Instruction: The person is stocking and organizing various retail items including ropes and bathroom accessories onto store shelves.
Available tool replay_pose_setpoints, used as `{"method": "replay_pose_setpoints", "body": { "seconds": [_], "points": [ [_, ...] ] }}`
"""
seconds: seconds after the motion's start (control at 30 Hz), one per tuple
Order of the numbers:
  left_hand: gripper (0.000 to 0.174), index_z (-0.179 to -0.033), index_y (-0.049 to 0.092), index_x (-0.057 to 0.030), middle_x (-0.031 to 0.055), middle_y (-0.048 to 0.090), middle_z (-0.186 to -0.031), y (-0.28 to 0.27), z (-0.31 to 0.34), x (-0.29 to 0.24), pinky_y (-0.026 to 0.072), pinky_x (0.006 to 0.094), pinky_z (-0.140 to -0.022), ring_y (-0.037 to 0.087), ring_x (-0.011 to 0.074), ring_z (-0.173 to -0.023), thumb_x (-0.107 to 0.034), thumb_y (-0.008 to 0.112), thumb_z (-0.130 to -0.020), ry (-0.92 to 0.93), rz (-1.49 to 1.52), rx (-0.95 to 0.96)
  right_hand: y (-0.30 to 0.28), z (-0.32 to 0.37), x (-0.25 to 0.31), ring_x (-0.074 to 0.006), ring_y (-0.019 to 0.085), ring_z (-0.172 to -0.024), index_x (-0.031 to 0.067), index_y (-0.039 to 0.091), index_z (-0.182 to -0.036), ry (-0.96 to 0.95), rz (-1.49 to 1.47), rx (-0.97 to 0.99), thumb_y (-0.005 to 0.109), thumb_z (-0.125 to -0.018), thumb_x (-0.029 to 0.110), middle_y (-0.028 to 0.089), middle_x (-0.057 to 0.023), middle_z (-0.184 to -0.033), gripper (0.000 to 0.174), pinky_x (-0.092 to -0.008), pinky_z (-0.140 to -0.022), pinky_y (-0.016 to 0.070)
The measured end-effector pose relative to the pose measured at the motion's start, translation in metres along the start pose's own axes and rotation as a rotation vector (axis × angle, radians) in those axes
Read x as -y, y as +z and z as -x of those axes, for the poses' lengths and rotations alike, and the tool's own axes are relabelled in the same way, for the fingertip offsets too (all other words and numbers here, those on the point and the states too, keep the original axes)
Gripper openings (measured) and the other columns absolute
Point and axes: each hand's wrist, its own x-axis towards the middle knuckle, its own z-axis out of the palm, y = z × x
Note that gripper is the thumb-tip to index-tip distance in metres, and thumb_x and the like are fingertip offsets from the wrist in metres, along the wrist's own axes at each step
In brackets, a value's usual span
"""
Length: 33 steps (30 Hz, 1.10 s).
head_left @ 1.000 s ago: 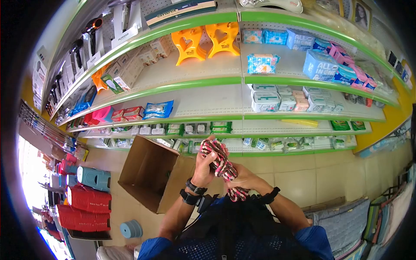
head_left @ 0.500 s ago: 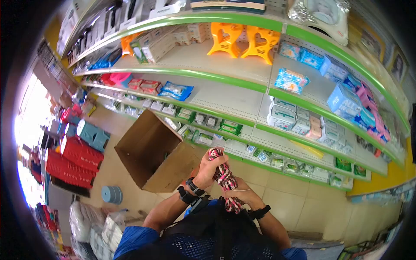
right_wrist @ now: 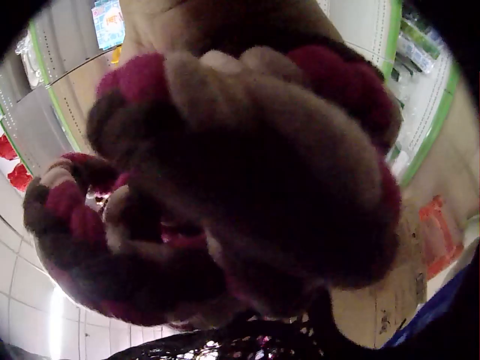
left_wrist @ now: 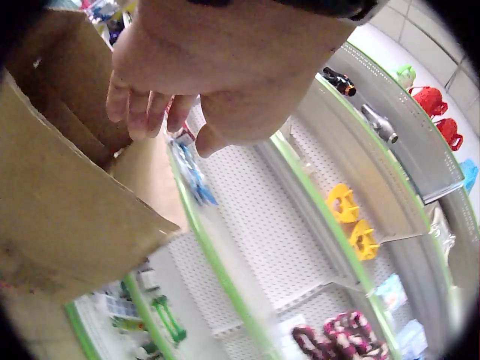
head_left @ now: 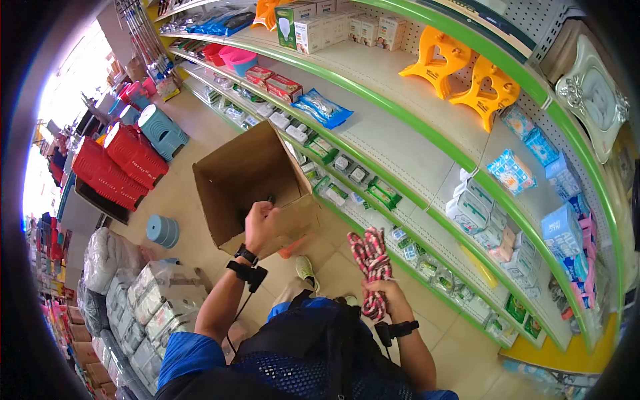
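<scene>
A folded bundle of braided rope [head_left: 372, 259] in pink, cream and dark brown stands up from my right hand [head_left: 392, 297], which grips it near its lower end. Close up in the right wrist view, the thick rope loops [right_wrist: 300, 142] cover most of that hand. My left hand [head_left: 260, 225] is off to the left, holding nothing. It overlaps the near side of a large cardboard box [head_left: 220, 193] in the head view. Its fingers [left_wrist: 136, 112] hang loosely bent in the left wrist view, beside the box's edge. The box's top is open, and a small dark item lies inside.
Green-edged shelves [head_left: 400, 113] with boxes and packs run along the right. Red stools [head_left: 110, 177], a blue stool [head_left: 163, 231] and plastic-wrapped bundles [head_left: 117, 267] stand on the left. An orange object [head_left: 292, 248] lies on the floor beside the box.
My left hand has let go of the rope and moved left to the box. The right hand keeps the rope, now on the right. The head view has turned left.
</scene>
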Motion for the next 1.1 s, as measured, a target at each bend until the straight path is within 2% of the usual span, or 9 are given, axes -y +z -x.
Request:
{"method": "replay_pose_setpoints", "body": {
  "seconds": [0.07,0.13,0.23,0.27,0.37,0.47,0.87,1.07,1.1],
  "points": [
    [0.030,-0.105,0.064,-0.0016,0.0171,0.067,-0.098,-0.019,-0.016,0.030,0.0518,0.0412,-0.082,0.065,0.0341,-0.093,-0.024,0.071,-0.087,0.135,-0.260,-0.070,0.008,-0.007,0.023,-0.0216,0.066,-0.060,-0.0056,0.068,-0.091,-0.002,-0.024,0.014,0.071,-0.076,0.012,0.067,-0.0125,-0.072,0.024,-0.0333,-0.057,0.0551],
    [0.026,-0.102,0.064,-0.0019,0.0163,0.066,-0.095,-0.028,-0.030,0.062,0.0504,0.0451,-0.079,0.063,0.0351,-0.090,-0.023,0.071,-0.087,0.272,-0.467,-0.107,0.013,-0.023,0.036,-0.0215,0.065,-0.061,-0.0032,0.069,-0.091,-0.039,-0.019,-0.042,0.073,-0.078,0.015,0.067,-0.0126,-0.072,0.022,-0.0342,-0.056,0.0542],
    [0.025,-0.095,0.065,-0.0019,0.0166,0.067,-0.095,-0.035,-0.039,0.090,0.0491,0.0477,-0.080,0.062,0.0363,-0.088,-0.026,0.065,-0.092,0.290,-0.568,-0.072,0.041,-0.047,0.067,-0.0209,0.065,-0.060,-0.0031,0.068,-0.091,-0.155,-0.022,-0.090,0.072,-0.079,0.015,0.067,-0.0115,-0.072,0.023,-0.0338,-0.056,0.0527],
    [0.025,-0.095,0.065,-0.0019,0.0166,0.067,-0.095,-0.034,-0.037,0.100,0.0491,0.0477,-0.080,0.062,0.0363,-0.088,-0.026,0.065,-0.092,0.270,-0.555,-0.071,0.039,-0.061,0.072,-0.0205,0.065,-0.060,-0.0030,0.069,-0.092,-0.168,0.018,-0.102,0.072,-0.079,0.016,0.068,-0.0108,-0.073,0.023,-0.0324,-0.057,0.0527],
    [0.039,-0.084,0.068,-0.0022,0.0165,0.068,-0.093,-0.033,-0.034,0.109,0.0482,0.0465,-0.084,0.063,0.0356,-0.091,-0.035,0.052,-0.099,-0.005,-0.593,0.181,0.054,-0.090,0.100,-0.0195,0.066,-0.061,-0.0024,0.069,-0.092,-0.141,0.119,-0.138,0.070,-0.080,0.017,0.068,-0.0099,-0.072,0.023,-0.0315,-0.057,0.0533],
    [0.034,-0.087,0.067,-0.0031,0.0160,0.067,-0.089,-0.033,-0.040,0.100,0.0472,0.0457,-0.081,0.062,0.0349,-0.087,-0.030,0.053,-0.100,0.166,-0.472,0.075,0.076,-0.115,0.128,-0.0185,0.065,-0.058,-0.0011,0.069,-0.086,-0.165,0.164,-0.151,0.071,-0.081,0.017,0.068,-0.0094,-0.069,0.019,-0.0304,-0.055,0.0524],
    [0.028,-0.087,0.068,-0.0034,0.0147,0.068,-0.089,-0.032,-0.038,0.103,0.0474,0.0450,-0.083,0.063,0.0337,-0.089,-0.027,0.057,-0.097,0.027,-0.489,0.044,0.114,-0.250,0.249,-0.0200,0.064,-0.053,-0.0003,0.067,-0.084,-0.168,0.430,-0.146,0.070,-0.081,0.017,0.067,-0.0103,-0.068,0.018,-0.0351,-0.050,0.0544],
    [0.029,-0.087,0.069,-0.0037,0.0149,0.069,-0.087,-0.027,-0.034,0.105,0.0487,0.0455,-0.082,0.064,0.0342,-0.086,-0.029,0.058,-0.096,-0.024,-0.529,0.023,0.112,-0.327,0.297,-0.0163,0.059,-0.052,0.0018,0.062,-0.083,-0.308,0.590,-0.082,0.071,-0.079,0.011,0.059,-0.0042,-0.066,0.013,-0.0326,-0.050,0.0500],
    [0.029,-0.087,0.069,-0.0039,0.0149,0.069,-0.087,-0.027,-0.034,0.102,0.0489,0.0455,-0.082,0.064,0.0342,-0.086,-0.029,0.059,-0.096,-0.038,-0.545,0.026,0.108,-0.345,0.301,-0.0160,0.059,-0.058,0.0021,0.061,-0.088,-0.386,0.635,-0.055,0.070,-0.076,0.008,0.059,-0.0034,-0.071,0.016,-0.0330,-0.053,0.0487]
  ]
}}
